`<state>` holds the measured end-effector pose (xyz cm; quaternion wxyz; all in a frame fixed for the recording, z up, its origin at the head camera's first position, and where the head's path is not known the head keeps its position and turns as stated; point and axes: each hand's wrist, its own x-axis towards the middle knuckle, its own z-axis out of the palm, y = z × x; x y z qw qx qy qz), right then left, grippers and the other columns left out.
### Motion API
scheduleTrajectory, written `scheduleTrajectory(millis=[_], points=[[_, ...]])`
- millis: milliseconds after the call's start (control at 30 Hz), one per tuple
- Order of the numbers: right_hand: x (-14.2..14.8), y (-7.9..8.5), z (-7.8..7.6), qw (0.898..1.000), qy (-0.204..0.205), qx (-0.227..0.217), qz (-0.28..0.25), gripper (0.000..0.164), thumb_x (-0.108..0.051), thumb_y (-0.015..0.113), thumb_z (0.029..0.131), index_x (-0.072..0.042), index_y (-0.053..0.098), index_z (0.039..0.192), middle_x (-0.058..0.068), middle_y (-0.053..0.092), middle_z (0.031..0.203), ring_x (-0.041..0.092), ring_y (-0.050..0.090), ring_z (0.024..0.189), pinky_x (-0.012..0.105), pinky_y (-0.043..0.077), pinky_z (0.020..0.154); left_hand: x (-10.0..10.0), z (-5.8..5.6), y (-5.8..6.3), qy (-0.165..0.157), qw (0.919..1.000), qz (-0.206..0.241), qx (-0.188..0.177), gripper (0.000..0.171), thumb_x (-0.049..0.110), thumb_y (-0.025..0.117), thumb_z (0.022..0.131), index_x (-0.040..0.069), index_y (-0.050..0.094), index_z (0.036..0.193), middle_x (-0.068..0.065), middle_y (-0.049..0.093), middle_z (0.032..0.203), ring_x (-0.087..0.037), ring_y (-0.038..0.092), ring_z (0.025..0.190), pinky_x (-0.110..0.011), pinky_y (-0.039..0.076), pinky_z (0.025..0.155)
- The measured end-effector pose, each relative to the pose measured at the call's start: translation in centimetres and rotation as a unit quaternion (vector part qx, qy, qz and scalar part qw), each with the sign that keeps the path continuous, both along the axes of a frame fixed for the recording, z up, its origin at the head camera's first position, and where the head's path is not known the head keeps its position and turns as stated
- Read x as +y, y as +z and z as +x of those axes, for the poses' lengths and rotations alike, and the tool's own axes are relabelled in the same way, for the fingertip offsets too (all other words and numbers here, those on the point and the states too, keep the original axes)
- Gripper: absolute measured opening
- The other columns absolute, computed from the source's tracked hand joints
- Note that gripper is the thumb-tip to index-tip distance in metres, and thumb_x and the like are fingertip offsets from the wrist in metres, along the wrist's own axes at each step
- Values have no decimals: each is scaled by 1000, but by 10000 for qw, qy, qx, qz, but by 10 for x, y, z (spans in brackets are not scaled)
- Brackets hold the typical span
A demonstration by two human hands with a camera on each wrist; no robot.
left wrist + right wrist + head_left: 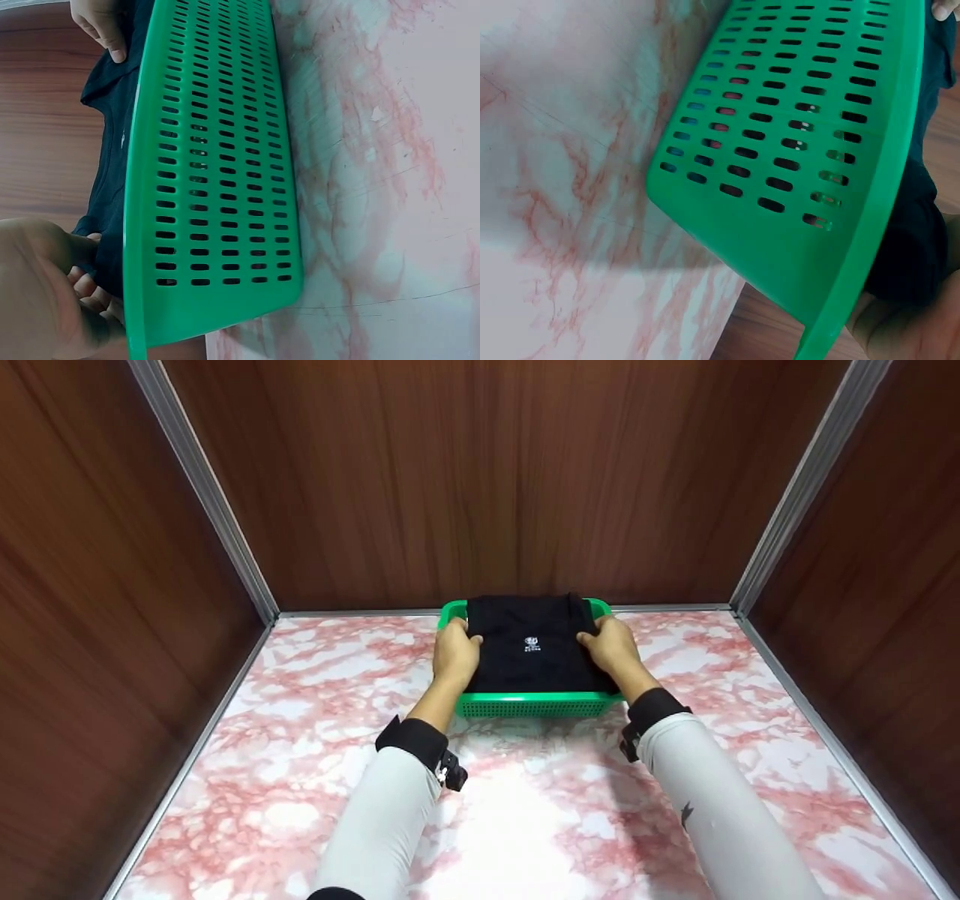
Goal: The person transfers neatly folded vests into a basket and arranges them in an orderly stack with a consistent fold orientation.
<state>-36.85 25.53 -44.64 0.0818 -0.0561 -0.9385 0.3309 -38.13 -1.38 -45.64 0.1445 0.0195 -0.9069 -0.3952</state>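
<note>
A folded black T-shirt (529, 660) with a small white print lies across the top of a green plastic basket (536, 706). My left hand (456, 651) grips the shirt's left side, thumb on top; in the left wrist view its fingers (88, 289) curl beneath the cloth, inside the basket's rim. The shirt's right side is held by my right hand (616, 646), its thumb also on the upper face. From the right wrist, that hand (911, 330) is partly cut off behind the rim, with dark cloth bunched next to it.
Through the basket's slots, bits of blue, reddish and white show inside. The basket stands on a pink-and-white marbled surface (300, 742), close to the brown wood-grain back wall (480, 487). Similar panels (97, 607) with metal edging rise on both sides.
</note>
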Motion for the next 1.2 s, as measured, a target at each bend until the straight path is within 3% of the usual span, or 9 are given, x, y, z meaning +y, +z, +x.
scheduleTrajectory(millis=[267, 633, 1033, 1200], points=[[-2, -5, 0, 10000, 36, -56, 25, 53, -29, 61, 94, 5, 49, 132, 25, 50, 137, 39, 46, 128, 50, 36, 107, 1, 0, -5, 130, 9999, -35, -77, 28, 20, 71, 87, 8, 61, 110, -7, 68, 113, -22, 64, 106, -38, 50, 88], [-5, -9, 3, 9999, 128, -83, 46, 48, -24, 60, 95, 5, 50, 133, 25, 51, 136, 39, 46, 127, 49, 36, 107, 5, -1, -11, 251, 9993, -193, -191, 29, 22, 71, 87, 10, 60, 112, -6, 68, 108, -23, 65, 101, -40, 52, 79], [-6, -11, 1, 9994, 222, -242, 62, 46, -20, 56, 95, 3, 48, 135, 25, 52, 134, 38, 48, 125, 49, 38, 106, 7, 0, -13, 153, 9992, -329, -185, 27, 14, 62, 91, 8, 60, 118, -10, 67, 113, -27, 64, 106, -41, 53, 85], [-5, -13, 0, 9992, 290, -224, 138, 46, -18, 56, 95, 3, 49, 135, 26, 54, 133, 38, 49, 125, 48, 38, 106, 8, -2, -14, 199, 9986, -447, -201, 26, 8, 57, 88, 8, 62, 114, -11, 68, 110, -28, 65, 104, -43, 53, 84]])
